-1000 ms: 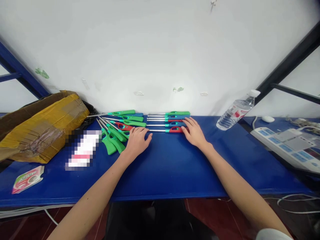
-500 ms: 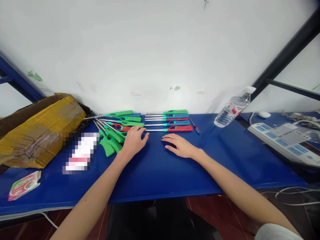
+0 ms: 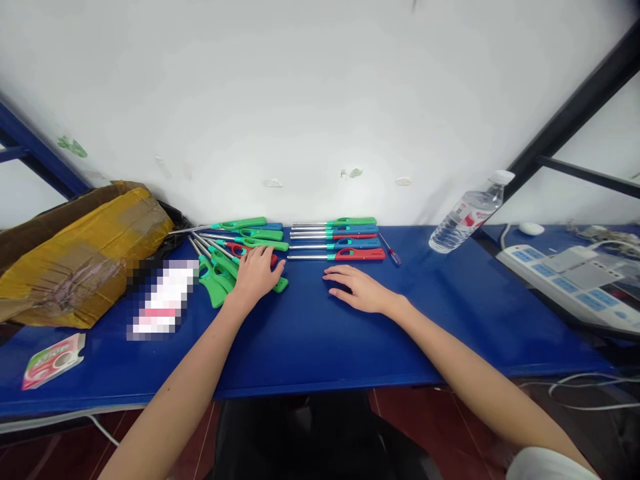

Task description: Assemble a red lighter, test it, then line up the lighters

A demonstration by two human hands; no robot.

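Note:
My left hand [image 3: 254, 277] rests over a loose pile of long-nosed gas lighters, its fingers stretched forward and its thumb apart. A green lighter [image 3: 281, 285] sticks out to the right from beneath the palm, and a red lighter [image 3: 235, 251] lies partly hidden by the fingers. More green lighters [image 3: 214, 291] fan out to the left of this hand. My right hand [image 3: 363, 291] lies on the blue tabletop with fingers extended, holding nothing. Just beyond it, several lighters lie in a row, metal tubes pointing left; the nearest is a red-handled lighter [image 3: 360, 254].
A small screwdriver [image 3: 393, 255] lies right of the row. Farther right are a tilted water bottle [image 3: 465, 217] and a power strip [image 3: 570, 283]. On the left stand a taped cardboard box [image 3: 95, 260] and a printed card [image 3: 54, 360]. The white wall [image 3: 320, 100] borders the back.
My left hand has shifted a little left over the pile, and a green lighter's end now shows at its right. My right hand stays in place.

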